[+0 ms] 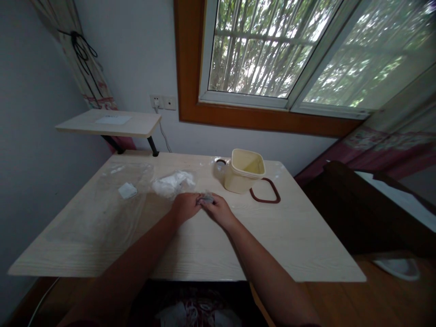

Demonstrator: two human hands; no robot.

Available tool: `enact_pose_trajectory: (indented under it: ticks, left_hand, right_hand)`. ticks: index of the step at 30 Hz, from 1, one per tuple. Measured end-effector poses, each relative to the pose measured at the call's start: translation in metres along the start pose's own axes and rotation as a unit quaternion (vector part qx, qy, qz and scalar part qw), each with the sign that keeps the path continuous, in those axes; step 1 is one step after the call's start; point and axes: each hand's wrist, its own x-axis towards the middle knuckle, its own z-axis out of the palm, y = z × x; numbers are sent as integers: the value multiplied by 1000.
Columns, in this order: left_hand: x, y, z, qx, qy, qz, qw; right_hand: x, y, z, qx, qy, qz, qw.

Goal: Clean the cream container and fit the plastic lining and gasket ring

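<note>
My left hand (185, 206) and my right hand (218, 210) meet over the middle of the table. Between their closed fingers is a small greyish, partly see-through thing (206, 198), whose kind I cannot make out; my fingers hide part of it. Just beyond my left hand lies a crumpled white and clear plastic bag (173, 182). Past my right hand stands a cream plastic bin (241, 175), open at the top. A dark red rounded frame (277, 198) lies flat at the bin's right side.
A clear plastic sheet (98, 213) covers the table's left side, with a small white packet (127, 190) on it. A roll of clear tape (220, 164) is left of the bin. The raised shelf (136, 122) stands at the back left, near a wall socket (156, 101).
</note>
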Motion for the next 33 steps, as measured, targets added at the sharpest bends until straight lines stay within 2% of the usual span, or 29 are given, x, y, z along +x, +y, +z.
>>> enact_pose_trajectory:
  ticks: [6, 16, 21, 27, 33]
  left_hand:
    - [2, 4, -2, -18, 4, 7, 1000]
    - [5, 4, -2, -27, -1, -11, 1000]
    - [6, 4, -9, -103, -17, 4, 994]
    - [9, -5, -10, -204, -27, 9, 979]
    - [13, -16, 0, -223, -25, 20, 974]
  right_hand:
    - [0, -2, -1, 104, 62, 67, 990]
    - [5, 2, -4, 203, 161, 79, 963]
    - [6, 3, -5, 211, 198, 77, 954]
    - [7, 4, -6, 205, 221, 69, 951]
    - [5, 2, -8, 209, 198, 56, 956]
